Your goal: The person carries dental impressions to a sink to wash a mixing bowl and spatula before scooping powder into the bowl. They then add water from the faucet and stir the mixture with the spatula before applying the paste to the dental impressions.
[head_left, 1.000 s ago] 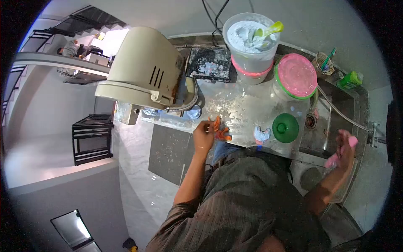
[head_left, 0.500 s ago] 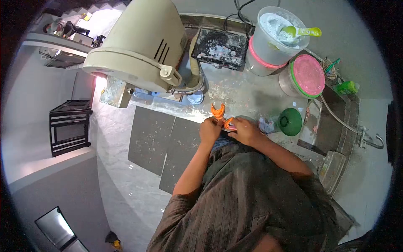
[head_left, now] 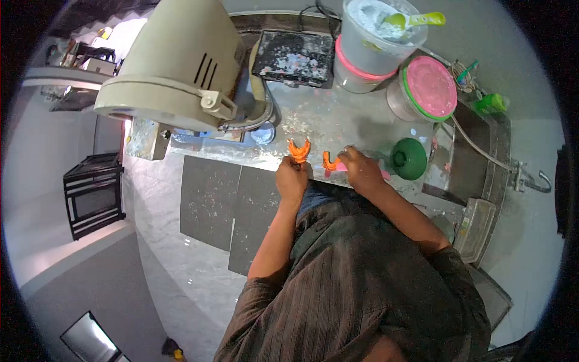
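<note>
Right hand (head_left: 362,171) around apparently one pink tool (head_left: 342,167), middle hidden.

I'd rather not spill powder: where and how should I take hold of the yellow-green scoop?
Likely best to pinch the scoop by the outer end of its handle, coming from above on the picture's right: the handle juts past that side of the bucket's rim, while the scooping end lies in the white powder.

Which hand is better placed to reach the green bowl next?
Probably the right hand: it is closer to the green bowl. The left hand is farther away, holding an orange piece. The right is busy too, gripping a pink tool, so it may need freeing first.
</note>
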Action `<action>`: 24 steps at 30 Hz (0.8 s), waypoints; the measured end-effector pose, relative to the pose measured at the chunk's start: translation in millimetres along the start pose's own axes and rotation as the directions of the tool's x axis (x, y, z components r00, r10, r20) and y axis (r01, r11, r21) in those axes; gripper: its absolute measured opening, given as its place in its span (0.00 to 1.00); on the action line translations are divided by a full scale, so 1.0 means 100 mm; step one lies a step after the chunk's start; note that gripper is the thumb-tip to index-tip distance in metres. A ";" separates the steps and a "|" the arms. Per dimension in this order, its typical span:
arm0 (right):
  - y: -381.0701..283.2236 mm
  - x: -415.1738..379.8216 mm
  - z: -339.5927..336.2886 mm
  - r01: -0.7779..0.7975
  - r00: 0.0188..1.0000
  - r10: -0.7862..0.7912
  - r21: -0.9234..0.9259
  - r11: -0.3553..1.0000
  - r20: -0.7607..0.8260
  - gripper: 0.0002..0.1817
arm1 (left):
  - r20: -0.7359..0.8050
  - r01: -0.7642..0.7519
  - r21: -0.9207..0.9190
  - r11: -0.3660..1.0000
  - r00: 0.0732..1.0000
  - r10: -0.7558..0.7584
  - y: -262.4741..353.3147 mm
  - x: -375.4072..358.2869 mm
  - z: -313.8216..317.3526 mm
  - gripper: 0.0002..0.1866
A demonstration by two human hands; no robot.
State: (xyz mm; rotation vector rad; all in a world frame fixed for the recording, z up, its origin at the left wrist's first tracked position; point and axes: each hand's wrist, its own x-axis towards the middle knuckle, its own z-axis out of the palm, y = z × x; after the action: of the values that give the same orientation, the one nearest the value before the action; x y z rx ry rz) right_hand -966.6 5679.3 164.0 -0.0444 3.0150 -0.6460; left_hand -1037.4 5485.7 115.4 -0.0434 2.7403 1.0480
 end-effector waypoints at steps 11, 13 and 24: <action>0.37 -0.79 -0.74 -0.351 0.853 0.294 0.890 -0.291 0.432 0.08 | -0.022 -0.158 0.060 0.986 0.987 0.160 -0.21 -0.14 0.08 0.11; 0.45 -0.92 -0.63 -0.270 0.885 0.261 0.881 -0.388 0.386 0.06 | 0.000 -0.135 0.036 0.990 0.991 0.135 -0.25 -0.16 0.05 0.10; 0.29 -1.07 -0.65 -0.489 0.871 0.053 0.872 -0.007 0.489 0.10 | 0.393 0.508 -0.394 0.766 0.847 -0.359 -0.31 -0.21 -0.12 0.21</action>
State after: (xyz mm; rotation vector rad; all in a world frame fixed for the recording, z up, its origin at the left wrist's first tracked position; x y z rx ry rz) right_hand -864.8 5736.8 216.9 0.4661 1.4495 -2.2083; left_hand -1015.9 5453.9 107.8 -0.5368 1.9894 1.4224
